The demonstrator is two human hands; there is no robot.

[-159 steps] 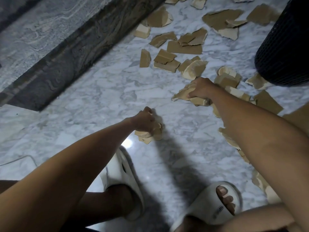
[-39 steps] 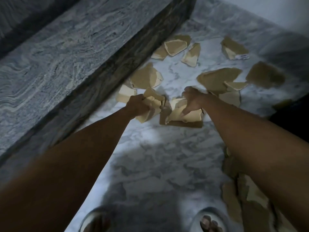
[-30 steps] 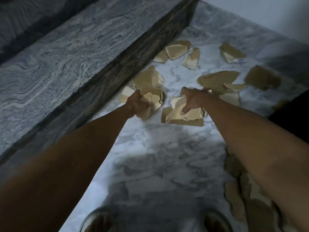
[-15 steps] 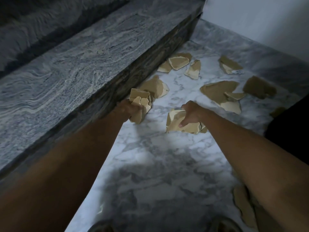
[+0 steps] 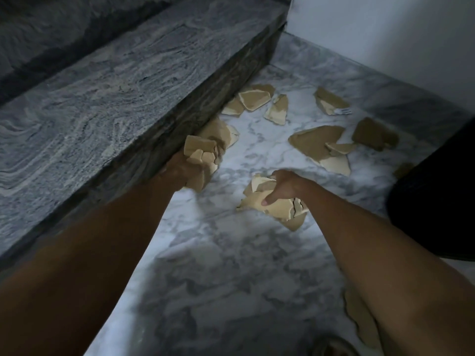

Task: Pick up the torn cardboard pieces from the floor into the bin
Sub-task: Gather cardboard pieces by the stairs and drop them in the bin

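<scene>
My left hand (image 5: 181, 169) grips a bunch of torn cardboard pieces (image 5: 201, 156) close to the dark face of the stone step. My right hand (image 5: 286, 186) grips a second bunch of cardboard pieces (image 5: 280, 208), held just above the marble floor. Several more brown cardboard pieces (image 5: 317, 143) lie scattered on the floor beyond both hands, some against the step (image 5: 254, 100). The black bin (image 5: 437, 206) shows partly at the right edge, to the right of my right forearm.
A grey stone step (image 5: 123, 104) runs along the left. A white wall (image 5: 385, 34) closes the far right corner. More cardboard (image 5: 359, 317) lies by my right arm near the bottom. The toe of a slipper (image 5: 331, 346) shows at the bottom edge.
Both hands have lifted with their bunches and drawn back from the scattered pieces. The view has tilted up, so the wall and far corner show more and my feet have dropped out.
</scene>
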